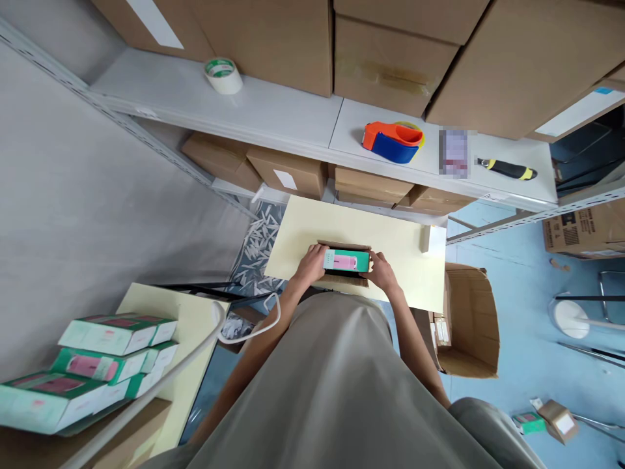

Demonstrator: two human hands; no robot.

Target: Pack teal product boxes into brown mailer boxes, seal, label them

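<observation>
A small open cardboard box [344, 281] lies on the cream tabletop right in front of my body, its long flaps raised on the near and far sides. Inside its opening sits a green printed box [362, 261] with a pink picture on top. My left hand [311, 264] grips the cardboard box at its left end, fingers curled over the edge. At the right end my right hand [383, 271] is closed on the cardboard box, its fingertips close to the green box. The parts of the fingers inside the carton are hidden.
A shelf above the table bears a tape roll [223, 76], an orange-blue tape dispenser [393, 142] and a yellow-black cutter [508, 169]. Several green boxes [105, 335] are stacked on a side table at left. A large open carton [471, 326] stands right of the table.
</observation>
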